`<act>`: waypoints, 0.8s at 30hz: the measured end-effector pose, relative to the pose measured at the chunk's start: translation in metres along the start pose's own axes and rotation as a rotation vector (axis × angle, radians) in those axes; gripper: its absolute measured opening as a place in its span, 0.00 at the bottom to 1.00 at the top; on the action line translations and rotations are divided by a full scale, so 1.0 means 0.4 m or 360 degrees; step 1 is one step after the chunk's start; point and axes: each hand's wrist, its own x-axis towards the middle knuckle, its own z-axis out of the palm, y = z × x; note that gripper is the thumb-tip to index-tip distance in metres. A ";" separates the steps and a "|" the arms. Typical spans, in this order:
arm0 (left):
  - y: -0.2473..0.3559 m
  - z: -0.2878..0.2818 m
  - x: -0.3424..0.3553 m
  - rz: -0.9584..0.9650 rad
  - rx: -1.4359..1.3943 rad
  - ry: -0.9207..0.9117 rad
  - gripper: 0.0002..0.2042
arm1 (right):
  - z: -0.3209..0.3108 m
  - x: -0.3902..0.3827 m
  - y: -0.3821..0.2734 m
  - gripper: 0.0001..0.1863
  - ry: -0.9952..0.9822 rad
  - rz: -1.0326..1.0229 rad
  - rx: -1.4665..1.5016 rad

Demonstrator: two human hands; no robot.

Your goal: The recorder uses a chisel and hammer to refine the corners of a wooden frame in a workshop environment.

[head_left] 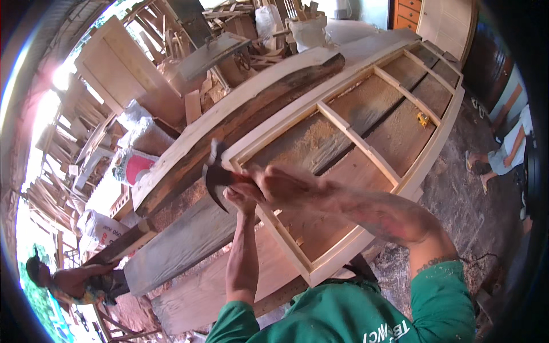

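Head view: right hand [286, 186], motion-blurred at frame centre, fingers clenched on a claw hammer [216, 178] raised over the near corner of the pale wooden frame [366, 150], which lies flat across rough planks [189, 240] for support. Left hand [241, 199] sits just under the hammer head at that corner, fingers pinched, possibly steadying something; cannot tell what.

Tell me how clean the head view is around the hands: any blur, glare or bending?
Head view: the right hand and hammer are smeared by motion blur; the left hand is sharper. Sunlight blows out the upper left, and the wooden frame bends toward the rim.
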 end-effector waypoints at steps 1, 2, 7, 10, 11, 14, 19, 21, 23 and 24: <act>0.056 0.015 0.026 -0.0073 0.0023 0.0075 0.09 | -0.051 0.021 -0.044 0.21 0.0015 0.0116 0.0078; 0.065 0.018 0.034 -0.0010 -0.0127 0.0148 0.09 | -0.087 0.035 -0.078 0.22 0.0104 0.0117 0.0191; 0.091 0.067 0.054 -0.0153 -0.0372 0.0196 0.10 | 0.064 -0.035 0.055 0.25 -0.0114 0.0264 0.0115; 0.047 0.014 0.050 -0.0014 -0.0202 0.0117 0.11 | -0.021 0.019 -0.003 0.25 -0.0051 0.0166 0.0339; 0.026 -0.002 0.049 -0.0116 -0.0096 0.0099 0.11 | -0.059 0.028 -0.038 0.25 -0.0063 0.0267 0.0296; 0.012 -0.012 0.041 -0.0213 0.0097 0.0143 0.09 | -0.063 0.038 -0.064 0.25 0.0161 0.0175 0.0346; 0.004 -0.005 0.001 -0.0236 0.0166 -0.0145 0.16 | 0.053 -0.005 0.055 0.25 0.0008 -0.0195 -0.0255; -0.013 -0.018 0.007 0.0028 0.0033 -0.0179 0.08 | -0.011 -0.018 0.032 0.25 -0.0317 0.0195 0.0050; 0.034 -0.027 -0.015 -0.0453 0.0071 0.0060 0.04 | -0.006 -0.108 0.037 0.23 -0.0003 0.0364 0.0304; 0.068 -0.025 -0.038 -0.0385 -0.0025 0.0078 0.04 | -0.023 -0.154 0.036 0.23 0.0094 0.0504 0.0498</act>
